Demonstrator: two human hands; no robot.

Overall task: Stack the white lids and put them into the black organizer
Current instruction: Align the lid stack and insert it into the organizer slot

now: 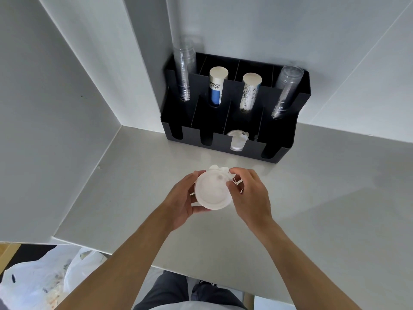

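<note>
View from a head camera, looking down at a pale bench [312, 209] set in a white corner. Both hands meet near the centre of the frame, just above the bench. The left hand [182, 203], at approx. 9 o'clock of the lids, cups a small stack of white lids [212, 191] from below and the side, fingers curled round the rim. The right hand [250, 193], at approx. 3 o'clock, pinches the stack's edge w/ thumb and fingertips. So both hands are closed on the lids, neither free. A few lid tabs stick out at the stack's 12 o'clock edge; exact no. of lids can't be told.

At 12 o'clock from the hands, well apart, a black organizer [279, 151] stands against the back wall. Its rear slots hold two stacks of clear cups [184, 70] at the outer ends and two wrapped paper-cup sleeves [216, 88] between them. In the front row, the third slot from the left already holds a pale lid or lids [237, 142]; the other front slots look empty.

Progress, as a judgement: stacking looks mostly done, some lids seem already stowed. Left to do: square up the stack, carry it forward, drop it into a front slot. No loose lids show on the bench.

At approx. 7 o'clock, below the bench edge, white plastic bags [44, 283] lie on the floor.
</note>
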